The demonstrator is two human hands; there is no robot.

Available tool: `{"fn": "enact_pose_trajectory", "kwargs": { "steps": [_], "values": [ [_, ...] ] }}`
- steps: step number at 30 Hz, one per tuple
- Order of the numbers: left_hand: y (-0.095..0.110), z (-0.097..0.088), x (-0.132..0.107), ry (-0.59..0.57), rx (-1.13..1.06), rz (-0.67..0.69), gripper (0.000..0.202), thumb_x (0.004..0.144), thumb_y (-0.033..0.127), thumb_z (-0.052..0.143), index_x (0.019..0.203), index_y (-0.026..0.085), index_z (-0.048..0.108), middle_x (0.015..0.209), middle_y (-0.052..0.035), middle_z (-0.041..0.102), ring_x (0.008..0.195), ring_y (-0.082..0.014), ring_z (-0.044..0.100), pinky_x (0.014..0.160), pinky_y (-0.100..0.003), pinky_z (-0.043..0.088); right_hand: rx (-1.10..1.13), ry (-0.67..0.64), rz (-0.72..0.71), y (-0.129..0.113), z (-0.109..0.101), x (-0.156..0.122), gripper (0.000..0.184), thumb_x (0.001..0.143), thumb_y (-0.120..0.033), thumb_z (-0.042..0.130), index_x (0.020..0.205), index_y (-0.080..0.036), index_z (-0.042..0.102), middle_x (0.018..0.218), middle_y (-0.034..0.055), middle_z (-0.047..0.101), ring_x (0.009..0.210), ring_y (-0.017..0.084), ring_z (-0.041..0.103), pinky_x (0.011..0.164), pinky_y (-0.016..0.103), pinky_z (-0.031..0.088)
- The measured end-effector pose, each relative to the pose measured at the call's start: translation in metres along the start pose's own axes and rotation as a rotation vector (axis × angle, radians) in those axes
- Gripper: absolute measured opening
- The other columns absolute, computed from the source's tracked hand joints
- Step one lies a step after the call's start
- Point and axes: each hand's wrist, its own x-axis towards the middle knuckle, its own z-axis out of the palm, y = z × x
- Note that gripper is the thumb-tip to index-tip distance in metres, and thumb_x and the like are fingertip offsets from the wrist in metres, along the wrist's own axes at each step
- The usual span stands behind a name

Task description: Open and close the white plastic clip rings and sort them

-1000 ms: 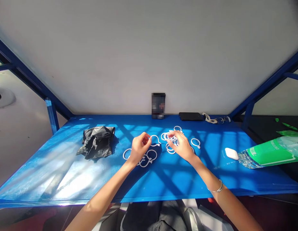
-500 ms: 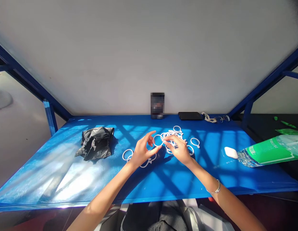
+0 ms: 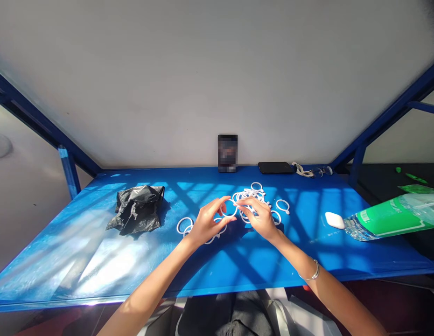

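Both hands meet over the middle of the blue table (image 3: pixel 98 252). My left hand (image 3: pixel 207 222) and my right hand (image 3: pixel 260 216) pinch opposite sides of one white plastic ring (image 3: pixel 230 207), held just above the surface. A pile of several more white rings (image 3: pixel 252 193) lies right behind my right hand. A few linked white rings (image 3: pixel 185 226) lie on the table under and left of my left hand. A single ring (image 3: pixel 283 205) lies to the right of the pile.
A crumpled black plastic bag (image 3: pixel 137 208) sits to the left. A green-labelled water bottle (image 3: pixel 388 217) lies on its side at the right with a small white case (image 3: pixel 334 220) beside it. A dark box (image 3: pixel 227 153), a black phone (image 3: pixel 276 167) and a cord stand along the back wall.
My left hand lifted a white ring and moved right; my right hand left the pile and came to grip the same ring. The two hands now meet.
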Motion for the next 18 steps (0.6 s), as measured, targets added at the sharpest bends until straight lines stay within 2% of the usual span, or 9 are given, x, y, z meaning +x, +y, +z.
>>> {"fn": "enact_pose_trajectory", "kwargs": {
  "steps": [10,18],
  "values": [
    [-0.0002,0.0033,-0.0015,0.041,-0.023,0.065,0.045,0.093,0.047,0.062,0.127,0.020,0.054,0.077,0.0013,0.061,0.064,-0.0112,0.057,0.060,-0.023,0.050,0.034,0.067,-0.033,-0.0007,0.0017,-0.0001,0.013,0.094,-0.014,0.062,0.095,-0.023,0.071,0.087,0.0038,0.075,0.080,0.020,0.072,0.071,0.033,0.061],
    [-0.0007,0.0018,-0.0026,0.029,-0.040,0.057,0.043,0.094,0.047,0.062,0.126,0.019,0.056,0.076,0.0009,0.061,0.064,-0.0116,0.057,0.061,-0.024,0.049,0.059,0.059,0.004,-0.0032,0.0015,0.0013,0.012,0.095,-0.016,0.061,0.088,-0.021,0.070,0.083,0.0040,0.075,0.075,0.020,0.072,0.067,0.033,0.061]
  ]
}}
